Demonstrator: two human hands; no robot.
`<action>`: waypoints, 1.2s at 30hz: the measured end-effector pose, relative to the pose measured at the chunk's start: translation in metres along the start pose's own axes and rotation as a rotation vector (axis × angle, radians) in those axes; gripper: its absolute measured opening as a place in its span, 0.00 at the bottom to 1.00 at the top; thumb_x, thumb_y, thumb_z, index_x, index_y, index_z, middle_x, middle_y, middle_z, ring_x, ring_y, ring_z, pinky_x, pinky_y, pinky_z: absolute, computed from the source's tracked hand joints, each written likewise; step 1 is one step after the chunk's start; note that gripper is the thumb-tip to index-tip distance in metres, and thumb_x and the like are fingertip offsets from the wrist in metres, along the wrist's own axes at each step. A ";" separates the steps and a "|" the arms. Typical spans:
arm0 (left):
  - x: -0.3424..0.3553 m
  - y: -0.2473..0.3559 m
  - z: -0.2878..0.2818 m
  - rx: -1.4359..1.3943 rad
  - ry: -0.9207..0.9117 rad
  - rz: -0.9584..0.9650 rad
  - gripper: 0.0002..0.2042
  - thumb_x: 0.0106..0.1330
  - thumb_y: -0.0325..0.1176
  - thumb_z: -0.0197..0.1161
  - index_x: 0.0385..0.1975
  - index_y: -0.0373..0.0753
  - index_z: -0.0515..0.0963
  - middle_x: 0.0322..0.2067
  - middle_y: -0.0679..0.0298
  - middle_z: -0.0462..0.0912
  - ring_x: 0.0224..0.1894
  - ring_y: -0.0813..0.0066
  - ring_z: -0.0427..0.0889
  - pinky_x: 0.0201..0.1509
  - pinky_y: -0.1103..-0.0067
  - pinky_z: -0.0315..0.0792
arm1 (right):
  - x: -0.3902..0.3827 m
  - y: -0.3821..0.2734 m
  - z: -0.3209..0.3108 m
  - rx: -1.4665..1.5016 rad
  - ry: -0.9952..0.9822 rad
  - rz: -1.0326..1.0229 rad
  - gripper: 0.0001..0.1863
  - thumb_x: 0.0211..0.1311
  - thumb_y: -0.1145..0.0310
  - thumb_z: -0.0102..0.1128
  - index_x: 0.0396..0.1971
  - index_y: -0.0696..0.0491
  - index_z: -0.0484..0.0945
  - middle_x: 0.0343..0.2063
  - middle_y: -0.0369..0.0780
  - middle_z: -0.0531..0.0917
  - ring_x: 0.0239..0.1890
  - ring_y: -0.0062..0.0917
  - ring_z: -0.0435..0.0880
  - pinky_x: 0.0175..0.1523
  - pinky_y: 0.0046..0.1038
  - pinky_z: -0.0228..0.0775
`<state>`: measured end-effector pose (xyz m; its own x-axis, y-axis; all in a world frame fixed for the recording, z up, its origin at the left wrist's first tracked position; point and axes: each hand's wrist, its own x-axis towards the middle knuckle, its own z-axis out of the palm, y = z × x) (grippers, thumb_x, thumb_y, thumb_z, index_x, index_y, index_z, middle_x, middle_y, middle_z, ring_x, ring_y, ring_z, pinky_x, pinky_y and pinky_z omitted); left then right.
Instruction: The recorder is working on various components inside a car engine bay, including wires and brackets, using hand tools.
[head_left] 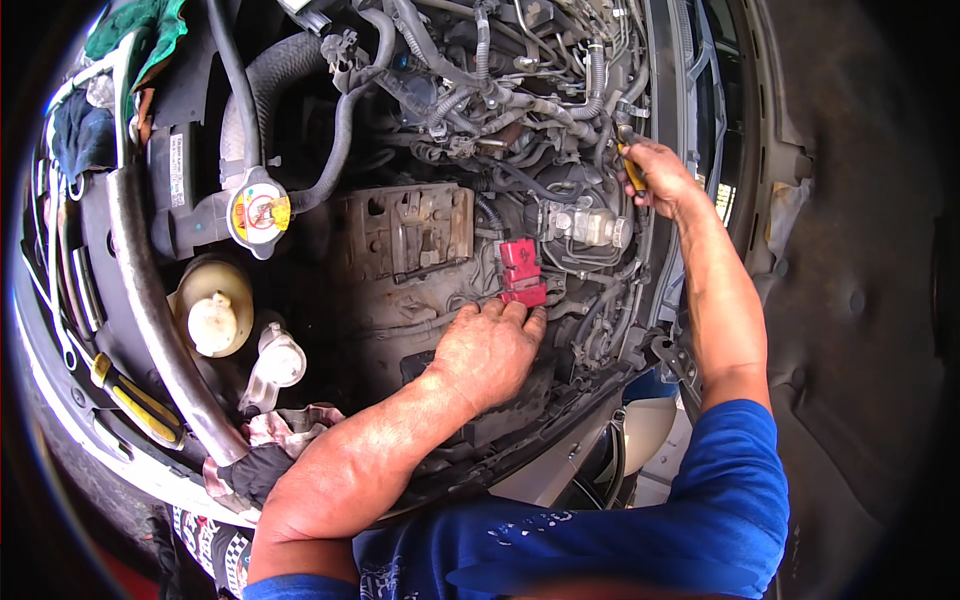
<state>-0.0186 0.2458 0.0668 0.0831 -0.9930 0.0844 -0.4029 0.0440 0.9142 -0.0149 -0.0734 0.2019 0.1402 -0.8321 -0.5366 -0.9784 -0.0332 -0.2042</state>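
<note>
My right hand [655, 175] is closed round a yellow-handled tool [632, 170], whose metal end points up among hoses at the right side of the engine bay. My left hand [485, 350] rests lower down, fingers slightly bent and apart, with the fingertips at the bottom edge of a red plastic terminal cover [520, 262]; what lies under them is partly hidden. A metal reservoir assembly with pipes [585, 225] sits between the cover and my right hand. Left of the cover is a rusty, empty battery tray [410, 230].
At the left are a radiator cap [260, 215], white reservoir [215, 305], long metal bar [150, 320], yellow-and-black screwdriver [135, 395], wrenches [55, 300] and rags [90, 130]. Tangled hoses [500, 100] fill the top. The body edge and windscreen trim [680, 80] border the right.
</note>
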 end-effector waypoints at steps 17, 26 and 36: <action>0.000 0.000 -0.005 0.012 -0.013 -0.008 0.26 0.61 0.41 0.64 0.59 0.37 0.74 0.49 0.56 0.79 0.53 0.57 0.78 0.54 0.62 0.73 | 0.008 0.014 -0.046 0.143 -0.149 0.122 0.16 0.61 0.56 0.58 0.44 0.49 0.78 0.32 0.36 0.80 0.29 0.26 0.84 0.33 0.39 0.74; 0.033 0.015 -0.024 -0.490 0.168 -0.172 0.29 0.61 0.40 0.66 0.59 0.29 0.71 0.53 0.48 0.77 0.55 0.50 0.78 0.59 0.65 0.72 | 0.005 0.025 -0.030 0.008 -0.094 -0.069 0.09 0.66 0.62 0.59 0.33 0.52 0.76 0.22 0.33 0.75 0.18 0.16 0.73 0.17 0.19 0.60; 0.248 -0.023 -0.004 -0.709 0.281 -0.261 0.37 0.54 0.38 0.61 0.65 0.26 0.64 0.62 0.39 0.71 0.65 0.53 0.72 0.67 0.73 0.65 | 0.002 0.025 -0.013 0.074 -0.008 -0.093 0.11 0.65 0.62 0.59 0.28 0.54 0.76 0.19 0.32 0.73 0.15 0.16 0.71 0.15 0.20 0.58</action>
<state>0.0146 -0.0011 0.0683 0.3590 -0.9202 -0.1562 0.3276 -0.0325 0.9443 -0.0414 -0.0832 0.2061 0.2318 -0.8226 -0.5192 -0.9471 -0.0690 -0.3135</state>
